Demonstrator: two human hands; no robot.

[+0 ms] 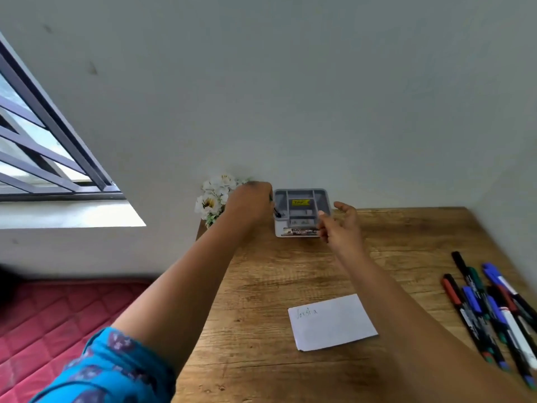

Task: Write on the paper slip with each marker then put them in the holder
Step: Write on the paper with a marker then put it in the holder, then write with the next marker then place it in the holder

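A grey compartmented holder (302, 196) with a yellow label stands at the far edge of the wooden table (261, 286), against the wall. My left hand (250, 203) is at the holder's left side, closed on a dark marker (277, 213) whose tip dips into the left compartment. My right hand (340, 225) touches the holder's front right corner, fingers partly curled, holding nothing that I can see. A white paper slip (332, 322) with one line of handwriting lies nearer to me. Several capped markers (491, 309), black, red, blue and green, lie in a heap at the right.
White artificial flowers (213, 197) stand left of the holder, partly behind my left hand. The table's left edge drops to a red quilted mattress (58, 312). A barred window (43, 146) is on the left wall.
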